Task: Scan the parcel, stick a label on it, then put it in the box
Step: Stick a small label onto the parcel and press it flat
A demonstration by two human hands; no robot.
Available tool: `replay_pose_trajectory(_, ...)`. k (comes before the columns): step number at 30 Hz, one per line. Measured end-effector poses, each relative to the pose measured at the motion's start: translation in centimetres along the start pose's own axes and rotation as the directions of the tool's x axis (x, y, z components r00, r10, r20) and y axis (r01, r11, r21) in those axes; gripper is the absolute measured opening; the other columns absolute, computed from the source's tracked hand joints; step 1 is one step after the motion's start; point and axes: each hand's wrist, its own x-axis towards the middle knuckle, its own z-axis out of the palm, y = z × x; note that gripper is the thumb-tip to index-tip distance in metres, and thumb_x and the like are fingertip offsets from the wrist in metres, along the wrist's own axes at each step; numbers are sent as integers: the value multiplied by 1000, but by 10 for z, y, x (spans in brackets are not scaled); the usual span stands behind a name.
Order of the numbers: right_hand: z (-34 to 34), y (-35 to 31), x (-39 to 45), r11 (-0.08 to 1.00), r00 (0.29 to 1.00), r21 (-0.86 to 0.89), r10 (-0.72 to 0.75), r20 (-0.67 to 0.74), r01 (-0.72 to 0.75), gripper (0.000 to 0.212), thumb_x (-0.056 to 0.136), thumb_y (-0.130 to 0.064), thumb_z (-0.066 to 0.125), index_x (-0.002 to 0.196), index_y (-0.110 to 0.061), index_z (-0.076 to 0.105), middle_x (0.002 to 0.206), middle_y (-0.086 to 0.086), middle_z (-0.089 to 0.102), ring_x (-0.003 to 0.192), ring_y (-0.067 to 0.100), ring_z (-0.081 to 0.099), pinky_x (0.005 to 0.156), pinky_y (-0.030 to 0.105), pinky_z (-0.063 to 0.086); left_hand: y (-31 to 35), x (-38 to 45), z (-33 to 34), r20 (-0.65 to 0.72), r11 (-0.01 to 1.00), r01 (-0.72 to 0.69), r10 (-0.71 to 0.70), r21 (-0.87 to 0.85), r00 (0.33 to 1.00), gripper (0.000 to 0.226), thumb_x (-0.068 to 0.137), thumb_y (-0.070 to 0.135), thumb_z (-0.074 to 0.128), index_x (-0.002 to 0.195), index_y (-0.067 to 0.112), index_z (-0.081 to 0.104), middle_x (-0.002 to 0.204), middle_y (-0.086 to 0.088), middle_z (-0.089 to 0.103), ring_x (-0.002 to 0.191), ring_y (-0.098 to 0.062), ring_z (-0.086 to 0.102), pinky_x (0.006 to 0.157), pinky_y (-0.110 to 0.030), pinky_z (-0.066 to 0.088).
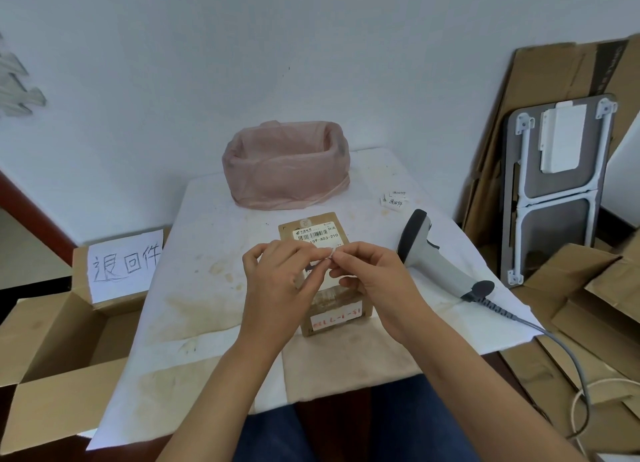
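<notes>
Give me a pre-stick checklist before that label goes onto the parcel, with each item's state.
1. Label held in both hands: ok, pinched between left hand and right hand.
2. Backing peeled off: cannot tell, too small.
3. Parcel within reach: ok, lies on the table directly under the hands.
4. Scanner out of the way: ok, lying on the table to the right, untouched.
5. Bare spot for the label: cannot tell, hands cover the parcel's middle.
6. Box open: ok, flaps spread at left.
</notes>
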Motion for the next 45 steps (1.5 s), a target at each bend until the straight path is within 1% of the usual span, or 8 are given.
replay_pose_trajectory(9,3,-3,-3,999,999,-26,-38,-16,38,10,91,-14,65,85,-13,72,76,-4,72,75,7,67,73,24,51,14,5,-11,117,888,281,-256,-363,960,8,88,33,69,87,38,74,91,21,71,97,-2,63,89,-29,49)
replay_pose_trajectory(21,9,-5,-4,999,998,19,-27,-62,28,16,85,-10,67,72,-19,67,77,-10,70,83,11,64,72,24,49,28,10,-15,503,108,704,-624,-702,597,14,89,22,66,89,15,78,83,-1,75,71,-6,65,55,-12,50)
replay_pose_trajectory(28,10,-3,1,949,996,314,40,-80,-13,28,88,4,57,64,-10,53,109,5,69,89,14,67,72,23,55,24,12,-15,520,33,693,-635,-721,571,16,90,22,65,91,14,78,79,2,73,64,-1,64,60,-15,52)
replay_pose_trajectory(34,11,-8,7,791,981,611,97,-165,25,26,85,11,56,67,-6,50,78,14,71,78,16,74,71,19,60,18,13,-14,529,-47,674,-661,-737,532,14,88,22,67,90,14,78,87,1,75,80,-9,63,82,-25,47)
replay_pose_trajectory(38,1,-9,12,886,957,463,162,-243,-32,14,92,-8,57,78,-9,53,64,1,57,54,10,59,56,21,51,18,12,-17,457,89,691,-689,-717,563,15,91,24,65,79,17,72,71,11,71,65,2,62,73,-20,43)
replay_pose_trajectory(41,-3,-11,11,989,979,54,143,-146,-136,13,92,-25,63,83,-15,63,72,-4,58,52,8,50,50,19,41,14,9,-14,209,531,605,-624,-593,753,13,91,28,66,79,24,70,80,12,72,75,4,63,77,-27,47)
replay_pose_trajectory(43,-1,-14,10,987,986,-46,150,-70,-153,20,90,-32,65,86,-13,69,74,-5,61,50,7,48,46,16,41,7,6,-9,-12,907,340,-354,-248,935,10,91,30,65,82,29,68,86,14,70,86,0,61,90,-35,42)
replay_pose_trajectory(45,3,-17,10,982,986,-87,164,-38,-166,26,90,-36,65,92,-11,71,75,-7,68,49,6,49,47,16,42,4,4,-4,-88,995,47,-39,90,995,7,90,29,64,85,28,67,89,14,68,91,-6,58,96,-38,30)
